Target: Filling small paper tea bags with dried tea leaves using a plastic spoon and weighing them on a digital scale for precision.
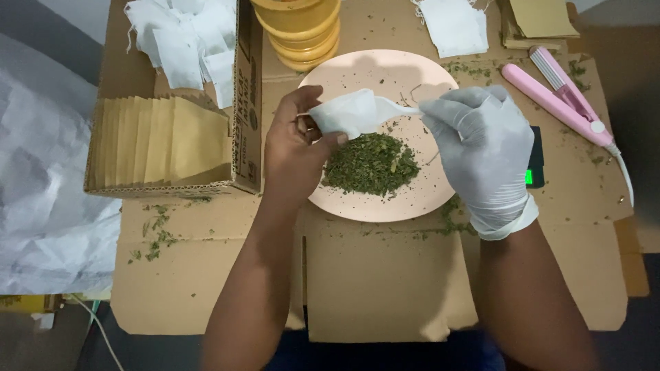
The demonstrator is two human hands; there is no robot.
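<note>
My bare left hand pinches a small white filter bag open above a pale pink plate. My right hand, in a white glove, holds a white plastic spoon whose bowl is inside the bag's mouth. A heap of dried green herb lies on the plate just under the bag.
A cardboard box at the left holds tan paper envelopes and white bags. Stacked yellow tubs stand behind the plate. A pink heat sealer, a small scale with a green light and more white bags lie right.
</note>
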